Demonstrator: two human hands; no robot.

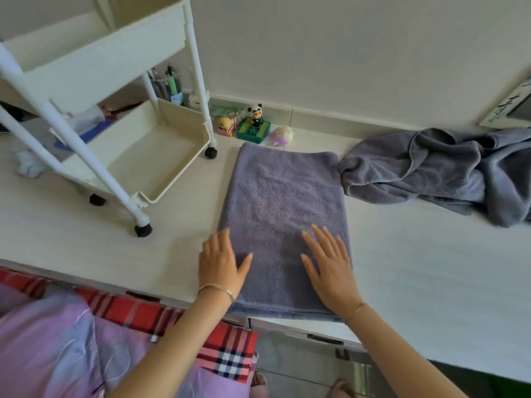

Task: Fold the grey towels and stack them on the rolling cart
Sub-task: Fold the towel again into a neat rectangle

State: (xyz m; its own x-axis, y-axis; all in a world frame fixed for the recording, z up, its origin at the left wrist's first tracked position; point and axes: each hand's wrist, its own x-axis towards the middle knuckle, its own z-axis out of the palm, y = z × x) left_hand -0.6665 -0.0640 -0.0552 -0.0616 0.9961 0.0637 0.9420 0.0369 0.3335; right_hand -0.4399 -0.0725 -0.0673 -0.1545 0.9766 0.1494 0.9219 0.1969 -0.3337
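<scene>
A grey towel [283, 202] lies flat on the white desk [416, 268], folded into a long rectangle that reaches the desk's near edge. My left hand [219, 261] rests on the towel's near left edge with straight fingers. My right hand [330, 264] lies flat on the towel's near right part, fingers spread. A second grey towel [436, 170] sits crumpled at the right back of the desk. The white rolling cart [138, 156] stands on the desk at the left; its lower tray holds nothing.
Small toy figures [254, 122] and a pen holder [168, 84] stand along the wall behind the folded towel. A framed picture [511, 107] leans at the far right. Plaid and purple bedding [86, 340] lies below the desk's near edge.
</scene>
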